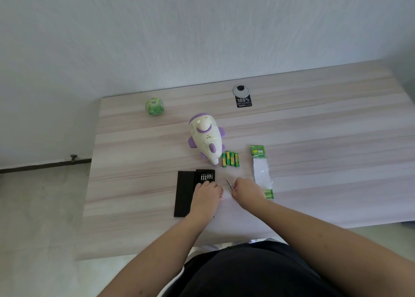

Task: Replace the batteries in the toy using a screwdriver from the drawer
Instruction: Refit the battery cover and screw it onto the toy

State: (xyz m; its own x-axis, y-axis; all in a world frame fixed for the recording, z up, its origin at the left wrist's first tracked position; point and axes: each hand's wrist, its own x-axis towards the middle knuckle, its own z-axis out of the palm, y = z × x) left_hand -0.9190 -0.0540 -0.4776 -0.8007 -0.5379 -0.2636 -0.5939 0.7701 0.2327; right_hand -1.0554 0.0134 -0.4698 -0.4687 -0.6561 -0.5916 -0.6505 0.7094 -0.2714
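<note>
A white and purple plane-shaped toy (206,138) lies on the wooden table (314,128). Several loose green and yellow batteries (230,159) lie just right of its near end. A black screwdriver kit (186,191) lies open in front of the toy, with a row of bits showing at its top. My left hand (206,192) rests on the kit, fingers down on the bit tray. My right hand (246,189) is closed around a thin silver screwdriver (229,182), whose tip points up and left.
A torn green battery pack (261,171) lies right of my right hand. A green cube-like packet (154,107) sits at the far left. A grey cable grommet (241,90) and a black tag (243,101) lie near the far edge.
</note>
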